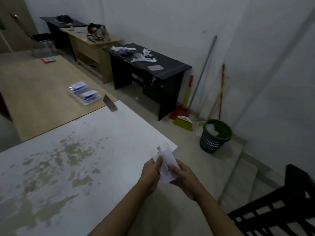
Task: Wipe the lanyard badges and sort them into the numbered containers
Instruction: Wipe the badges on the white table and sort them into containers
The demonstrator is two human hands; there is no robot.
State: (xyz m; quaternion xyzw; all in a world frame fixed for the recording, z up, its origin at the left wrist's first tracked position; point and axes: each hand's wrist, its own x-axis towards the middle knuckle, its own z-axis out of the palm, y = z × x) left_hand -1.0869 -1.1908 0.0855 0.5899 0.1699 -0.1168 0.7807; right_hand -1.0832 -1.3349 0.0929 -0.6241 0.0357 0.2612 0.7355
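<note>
You hold one clear badge (167,165) with both hands over the near corner of the white bench (109,133): your left hand (150,173) pinches its left edge, and the fingers (173,169) of your right hand (185,180) curl around its right side. More badges (84,92) lie in a pile on the wooden bench (39,99) at 11 o'clock, well apart from your hands.

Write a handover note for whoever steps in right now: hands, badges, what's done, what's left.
Left hand and right hand both grip one clear badge over the white table's near corner.
A stack of badges lies on the wooden table beyond.
No cloth or numbered containers are in view, so how much is wiped or sorted cannot be told.
Left: wipe the held badge, sort it, then work through the stack.
</note>
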